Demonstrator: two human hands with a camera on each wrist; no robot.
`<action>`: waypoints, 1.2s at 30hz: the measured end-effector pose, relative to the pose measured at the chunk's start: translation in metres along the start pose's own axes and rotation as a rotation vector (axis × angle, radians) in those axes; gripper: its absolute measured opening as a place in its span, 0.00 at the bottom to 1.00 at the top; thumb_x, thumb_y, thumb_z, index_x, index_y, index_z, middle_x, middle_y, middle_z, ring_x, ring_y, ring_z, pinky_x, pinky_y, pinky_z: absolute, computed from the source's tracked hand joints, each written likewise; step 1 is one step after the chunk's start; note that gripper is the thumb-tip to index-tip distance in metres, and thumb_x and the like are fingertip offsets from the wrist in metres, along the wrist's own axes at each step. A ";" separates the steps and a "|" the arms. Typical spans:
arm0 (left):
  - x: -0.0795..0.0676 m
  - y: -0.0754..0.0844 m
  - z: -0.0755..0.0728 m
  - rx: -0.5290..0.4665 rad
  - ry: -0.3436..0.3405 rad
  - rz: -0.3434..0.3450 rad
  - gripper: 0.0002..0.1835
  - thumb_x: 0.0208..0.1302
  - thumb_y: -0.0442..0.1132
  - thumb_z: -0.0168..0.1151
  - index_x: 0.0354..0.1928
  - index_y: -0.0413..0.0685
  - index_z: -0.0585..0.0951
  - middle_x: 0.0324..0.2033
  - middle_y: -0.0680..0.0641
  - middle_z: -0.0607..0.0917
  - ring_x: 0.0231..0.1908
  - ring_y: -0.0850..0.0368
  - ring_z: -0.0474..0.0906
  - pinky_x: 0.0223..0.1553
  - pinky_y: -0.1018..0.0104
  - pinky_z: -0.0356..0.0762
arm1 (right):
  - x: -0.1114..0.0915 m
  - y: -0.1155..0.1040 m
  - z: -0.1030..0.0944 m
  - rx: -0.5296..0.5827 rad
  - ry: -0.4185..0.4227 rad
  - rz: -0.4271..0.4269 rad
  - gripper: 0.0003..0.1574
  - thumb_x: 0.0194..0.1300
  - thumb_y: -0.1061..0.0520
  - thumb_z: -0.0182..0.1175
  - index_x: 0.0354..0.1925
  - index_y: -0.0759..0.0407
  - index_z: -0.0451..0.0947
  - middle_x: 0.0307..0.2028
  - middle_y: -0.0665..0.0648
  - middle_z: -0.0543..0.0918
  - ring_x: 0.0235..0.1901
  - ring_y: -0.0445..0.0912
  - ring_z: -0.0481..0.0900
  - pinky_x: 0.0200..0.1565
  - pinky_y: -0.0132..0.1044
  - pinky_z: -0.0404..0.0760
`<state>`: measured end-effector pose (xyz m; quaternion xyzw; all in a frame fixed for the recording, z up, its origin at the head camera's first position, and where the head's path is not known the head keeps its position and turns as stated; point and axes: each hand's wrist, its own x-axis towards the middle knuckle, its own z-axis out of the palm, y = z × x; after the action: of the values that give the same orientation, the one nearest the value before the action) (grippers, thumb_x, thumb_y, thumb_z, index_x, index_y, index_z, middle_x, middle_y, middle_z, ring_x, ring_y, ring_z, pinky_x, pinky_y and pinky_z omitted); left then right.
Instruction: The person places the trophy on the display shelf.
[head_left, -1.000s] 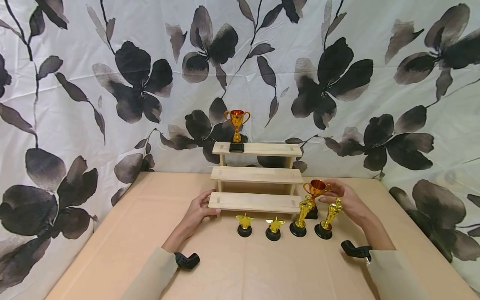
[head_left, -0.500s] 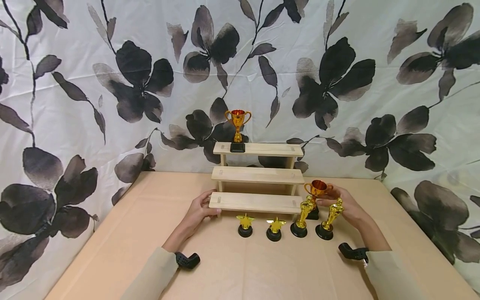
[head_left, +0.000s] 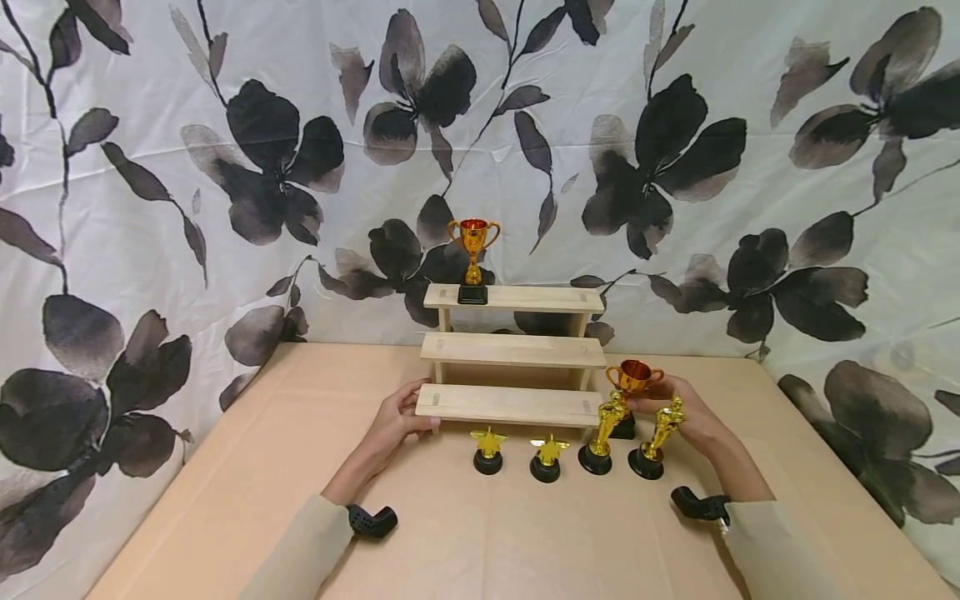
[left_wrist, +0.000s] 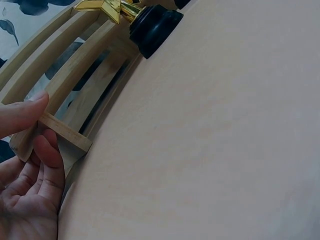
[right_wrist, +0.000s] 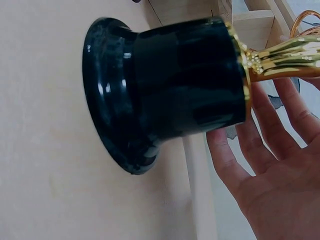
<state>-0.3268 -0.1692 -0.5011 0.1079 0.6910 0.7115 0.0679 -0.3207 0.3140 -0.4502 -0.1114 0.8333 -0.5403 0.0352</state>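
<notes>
A three-tier wooden display stand (head_left: 510, 403) rises at the back of the table. My left hand (head_left: 392, 423) grips the left end of its lowest tier, thumb on top and fingers beneath, as the left wrist view shows. To the right of the stand, my right hand (head_left: 688, 410) holds an orange-gold trophy cup (head_left: 634, 375) by its narrow part below the bowl. Two gold figurine trophies (head_left: 611, 412) (head_left: 664, 425) partly hide the cup. In the right wrist view, a figurine's black base (right_wrist: 190, 75) covers part of the fingers (right_wrist: 270, 127).
Another trophy cup (head_left: 473, 246) stands at the left of the top tier. Two small star trophies (head_left: 488, 452) (head_left: 549, 458) with black bases stand before the lowest tier. A floral cloth (head_left: 540, 167) hangs behind the table (head_left: 480, 533).
My right hand has come in leftward and its fingers have closed in around the trophy cup. The left hand stays on the stand; the cup and other trophies keep their places.
</notes>
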 end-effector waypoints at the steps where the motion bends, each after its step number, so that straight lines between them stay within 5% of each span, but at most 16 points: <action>1: 0.000 0.000 0.000 0.003 0.000 0.001 0.46 0.57 0.27 0.70 0.78 0.39 0.62 0.60 0.31 0.79 0.39 0.62 0.82 0.31 0.71 0.76 | 0.000 -0.001 0.001 -0.004 -0.001 0.002 0.35 0.70 0.53 0.67 0.66 0.71 0.71 0.54 0.58 0.87 0.49 0.35 0.83 0.61 0.48 0.71; 5: -0.002 0.000 -0.002 0.006 0.000 0.004 0.46 0.57 0.27 0.71 0.78 0.40 0.62 0.61 0.30 0.79 0.40 0.62 0.82 0.32 0.71 0.76 | 0.000 -0.002 0.004 0.007 -0.008 0.003 0.36 0.70 0.53 0.66 0.67 0.71 0.70 0.55 0.58 0.86 0.50 0.36 0.83 0.61 0.45 0.71; 18: -0.004 0.000 -0.001 -0.006 0.023 -0.010 0.46 0.56 0.28 0.71 0.77 0.41 0.63 0.59 0.35 0.80 0.41 0.61 0.83 0.32 0.69 0.78 | 0.004 0.001 0.010 0.076 -0.059 -0.011 0.39 0.69 0.57 0.66 0.70 0.72 0.66 0.63 0.74 0.79 0.50 0.33 0.82 0.70 0.73 0.57; 21: -0.004 0.000 -0.001 -0.004 0.025 -0.010 0.46 0.56 0.28 0.72 0.77 0.42 0.64 0.58 0.36 0.81 0.40 0.60 0.82 0.31 0.69 0.77 | 0.004 0.000 0.011 0.081 -0.059 -0.015 0.37 0.69 0.58 0.66 0.69 0.73 0.67 0.60 0.70 0.83 0.49 0.33 0.83 0.70 0.65 0.62; 27: -0.002 -0.001 -0.001 0.010 0.014 -0.005 0.46 0.56 0.29 0.71 0.77 0.40 0.62 0.58 0.37 0.80 0.45 0.60 0.82 0.32 0.70 0.76 | 0.003 -0.002 0.011 0.075 -0.053 -0.028 0.33 0.70 0.59 0.64 0.66 0.76 0.70 0.53 0.57 0.88 0.49 0.34 0.84 0.56 0.26 0.75; 36: -0.001 0.000 0.001 0.011 0.007 -0.010 0.46 0.56 0.28 0.71 0.77 0.41 0.62 0.61 0.35 0.79 0.45 0.60 0.81 0.32 0.70 0.75 | 0.003 -0.001 0.008 0.080 -0.044 -0.022 0.32 0.70 0.59 0.65 0.65 0.77 0.71 0.48 0.47 0.88 0.47 0.35 0.84 0.53 0.23 0.75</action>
<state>-0.3258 -0.1687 -0.5010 0.1022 0.6957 0.7077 0.0684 -0.3226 0.3060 -0.4525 -0.1311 0.8087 -0.5711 0.0518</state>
